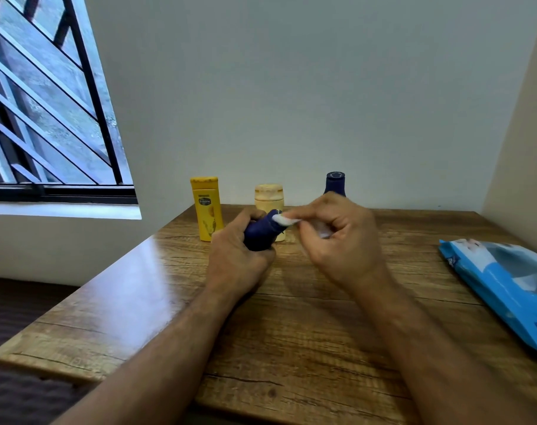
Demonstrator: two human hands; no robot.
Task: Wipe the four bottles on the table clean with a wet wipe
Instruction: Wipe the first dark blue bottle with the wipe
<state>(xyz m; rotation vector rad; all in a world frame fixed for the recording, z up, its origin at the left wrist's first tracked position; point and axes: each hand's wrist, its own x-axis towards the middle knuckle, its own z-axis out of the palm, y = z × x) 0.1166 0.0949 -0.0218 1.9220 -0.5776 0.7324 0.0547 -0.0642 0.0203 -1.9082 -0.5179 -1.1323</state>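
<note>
My left hand (235, 256) grips a small dark blue bottle (262, 233), held tilted above the wooden table (291, 332). My right hand (338, 237) pinches a white wet wipe (287, 219) against the bottle's upper end. Along the back edge of the table stand a yellow bottle (206, 207), a cream bottle (268, 194) partly hidden behind the held one, and a dark blue bottle (335, 182) whose lower part my right hand covers.
A blue pack of wet wipes (503, 286) lies at the table's right edge. A white wall runs behind the table and along the right. A barred window (46, 102) is at the left, with a dark floor below.
</note>
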